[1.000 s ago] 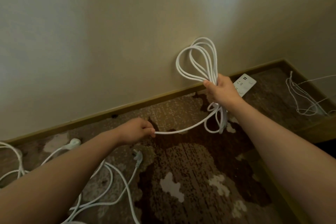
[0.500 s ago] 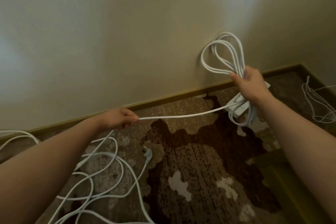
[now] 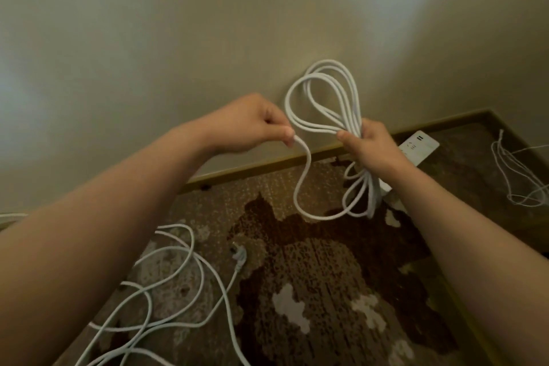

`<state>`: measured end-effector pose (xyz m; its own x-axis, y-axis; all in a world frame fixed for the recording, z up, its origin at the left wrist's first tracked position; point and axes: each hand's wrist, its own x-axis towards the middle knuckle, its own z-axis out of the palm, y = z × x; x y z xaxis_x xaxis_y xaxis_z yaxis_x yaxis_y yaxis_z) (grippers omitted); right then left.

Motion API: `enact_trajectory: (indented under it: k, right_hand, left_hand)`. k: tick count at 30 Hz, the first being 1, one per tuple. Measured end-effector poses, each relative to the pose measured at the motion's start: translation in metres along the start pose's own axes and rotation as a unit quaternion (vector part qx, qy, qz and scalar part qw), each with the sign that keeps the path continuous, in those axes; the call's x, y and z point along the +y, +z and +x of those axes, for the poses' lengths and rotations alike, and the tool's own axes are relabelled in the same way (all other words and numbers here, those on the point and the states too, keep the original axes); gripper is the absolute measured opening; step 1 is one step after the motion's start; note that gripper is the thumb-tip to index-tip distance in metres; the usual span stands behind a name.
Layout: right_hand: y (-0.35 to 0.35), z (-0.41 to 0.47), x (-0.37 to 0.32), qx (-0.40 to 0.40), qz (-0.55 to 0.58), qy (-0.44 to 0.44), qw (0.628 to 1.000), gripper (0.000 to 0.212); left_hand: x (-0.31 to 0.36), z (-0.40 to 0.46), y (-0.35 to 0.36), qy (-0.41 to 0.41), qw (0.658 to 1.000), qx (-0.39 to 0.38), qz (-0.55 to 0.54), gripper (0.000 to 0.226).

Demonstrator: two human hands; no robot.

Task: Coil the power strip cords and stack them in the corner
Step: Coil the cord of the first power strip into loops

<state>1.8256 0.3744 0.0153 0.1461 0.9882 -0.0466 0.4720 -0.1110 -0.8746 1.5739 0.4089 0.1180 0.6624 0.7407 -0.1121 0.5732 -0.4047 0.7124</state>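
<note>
Right of centre I saw the smooth white cord coil (image 3: 323,98) bunched in teardrop loops, gripped by the right hand (image 3: 368,145) before the flat white power strip (image 3: 421,147). The left hand (image 3: 252,125) pinched its slack, raised beside it, above patchy brown carpet (image 3: 312,291).

We are finding no readable text, brand or number anywhere; the white power strip (image 3: 420,148) by the baseboard is showing only socket holes and two dark slots, no lettering.
</note>
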Motion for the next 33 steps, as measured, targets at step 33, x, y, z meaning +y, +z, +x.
enact_trajectory:
  k: [33]
  right_hand:
    - [0.028,-0.019,0.013,-0.099,0.106,0.063,0.987,0.027]
  left_hand:
    - [-0.045,0.007,0.06,-0.031,0.987,0.074,0.136,0.015]
